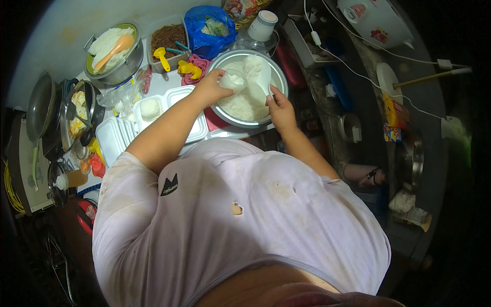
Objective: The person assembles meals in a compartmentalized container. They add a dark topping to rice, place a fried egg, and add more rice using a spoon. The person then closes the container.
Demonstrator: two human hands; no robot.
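My left hand [209, 89] grips a small translucent cup [237, 89] with white rice inside, held tilted over a large round metal pot [284, 73]. In my right hand [283, 110] is the handle of a white rice paddle [264, 76]; its broad end is over the pot, near the cup. Cooked white rice [243, 109] fills much of the pot, heaped higher at the far side. Left of the pot, partly behind my left forearm, lies an open white foam food box [174, 96]. A molded mound of rice [150, 110] sits in one of its compartments.
Stacked foam boxes [113, 140] stand at the left. Behind are a rice pot with an orange paddle [115, 51], a tub of brown shredded food [170, 36] with a yellow scoop [162, 58], and a blue plastic bag [211, 28]. A white cable [360, 73] crosses the right side.
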